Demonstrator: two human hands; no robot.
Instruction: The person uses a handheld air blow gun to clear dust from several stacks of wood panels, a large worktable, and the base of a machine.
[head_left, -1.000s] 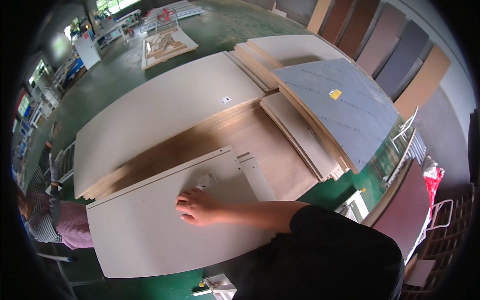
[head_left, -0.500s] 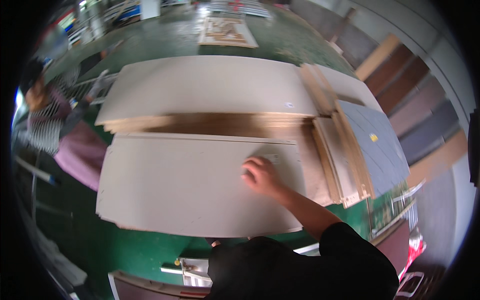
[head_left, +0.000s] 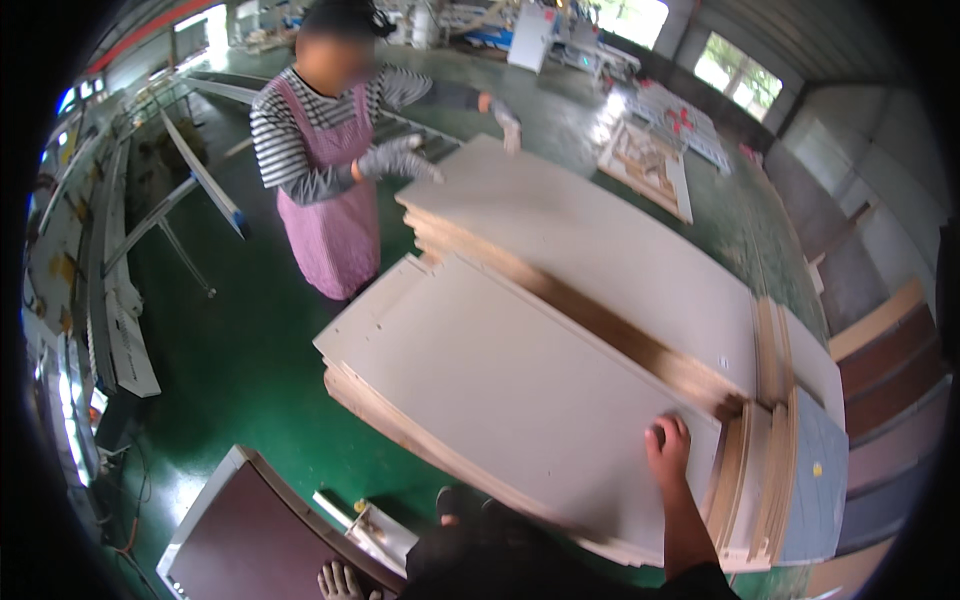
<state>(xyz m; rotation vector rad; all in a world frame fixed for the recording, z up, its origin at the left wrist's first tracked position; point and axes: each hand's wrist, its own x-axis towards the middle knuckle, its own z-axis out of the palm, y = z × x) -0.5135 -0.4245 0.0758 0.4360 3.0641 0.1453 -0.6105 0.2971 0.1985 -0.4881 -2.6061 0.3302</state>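
My bare right hand (head_left: 668, 447) is over the right end of the near stack's top, a pale grey board (head_left: 500, 370). Its fingers are curled in, with a dark spot between thumb and fingers; what they hold, if anything, does not show clearly. At the lower edge, a grey glove (head_left: 340, 580) lies against a maroon panel (head_left: 250, 530); I cannot tell whether a hand is in it. No part of my left arm can be made out.
Behind is a second stack of pale boards (head_left: 590, 250). A co-worker in a pink apron (head_left: 335, 220) stands at its left end, gloved hands near it. Narrow boards and a blue-grey panel (head_left: 815, 480) are at right. A metal frame (head_left: 165, 205) stands left; a white box (head_left: 385, 535) is on the floor.
My view has swung left, bringing the co-worker and the metal frame more fully into sight. My right hand stays at the near board's right end, fingers still curled. The grey glove has come into view.
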